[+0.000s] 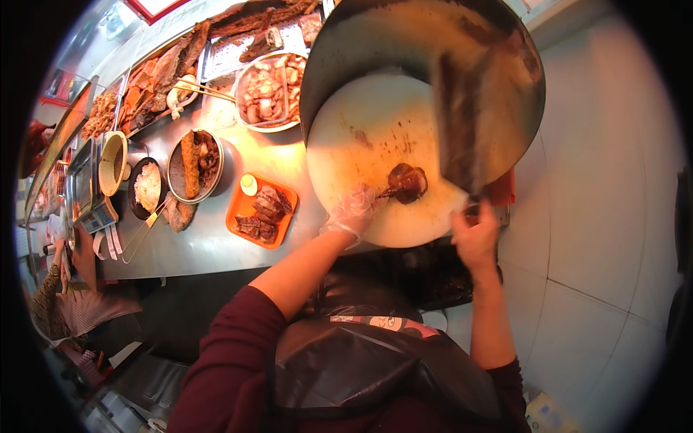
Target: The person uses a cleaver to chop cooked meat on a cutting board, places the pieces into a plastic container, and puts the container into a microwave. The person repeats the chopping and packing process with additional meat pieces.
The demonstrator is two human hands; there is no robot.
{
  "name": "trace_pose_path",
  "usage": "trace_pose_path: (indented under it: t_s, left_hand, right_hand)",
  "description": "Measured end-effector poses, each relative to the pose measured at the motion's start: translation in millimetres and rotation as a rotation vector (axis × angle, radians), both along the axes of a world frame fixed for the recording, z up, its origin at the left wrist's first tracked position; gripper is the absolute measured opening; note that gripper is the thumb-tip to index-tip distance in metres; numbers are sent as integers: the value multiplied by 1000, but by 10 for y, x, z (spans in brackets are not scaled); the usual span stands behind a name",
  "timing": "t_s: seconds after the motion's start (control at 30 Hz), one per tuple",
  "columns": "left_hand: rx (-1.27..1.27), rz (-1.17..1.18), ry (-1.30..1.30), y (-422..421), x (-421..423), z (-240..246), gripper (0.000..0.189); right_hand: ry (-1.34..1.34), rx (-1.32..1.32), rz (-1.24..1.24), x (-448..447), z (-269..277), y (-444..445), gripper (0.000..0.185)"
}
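Note:
My left hand (354, 210), in a clear plastic glove, grips the thin bone end of a roasted poultry leg (407, 184). The leg's meaty part lies on a round, stained white chopping board (368, 119) with a high curved metal guard (368, 38) around its far side. My bare right hand (476, 230) is closed around the handle of a broad cleaver (460, 119), whose blade is upright in view and blurred, right of the leg. Left of the board, an orange tray (261, 242) holds chopped roasted meat and a halved boiled egg (249, 184).
A metal pot (217, 181) of braised food, a black bowl of rice (148, 187) and a yellow strainer (112, 163) stand on the steel counter (189, 260). Farther back are a large bowl of cut meat (269, 92) and roasted meats (168, 70). Another person's arm (57, 265) shows at far left.

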State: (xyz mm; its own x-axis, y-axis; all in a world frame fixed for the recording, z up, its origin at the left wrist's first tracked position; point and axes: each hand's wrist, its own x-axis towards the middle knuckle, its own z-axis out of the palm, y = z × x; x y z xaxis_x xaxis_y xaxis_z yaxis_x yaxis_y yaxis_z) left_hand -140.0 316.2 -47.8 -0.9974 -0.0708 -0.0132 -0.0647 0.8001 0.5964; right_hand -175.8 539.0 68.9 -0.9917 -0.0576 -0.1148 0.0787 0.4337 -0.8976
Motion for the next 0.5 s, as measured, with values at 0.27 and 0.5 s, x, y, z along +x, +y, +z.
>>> trace_pose_path:
  t_s: [0.27, 0.5]
  left_hand:
    - [23, 55, 66, 13, -24, 37, 16]
    - [18, -19, -49, 20, 11, -60, 22]
  right_hand:
    - [-423, 664, 131, 129, -264, -391, 22]
    - [-361, 491, 98, 187, -959, -100, 24]
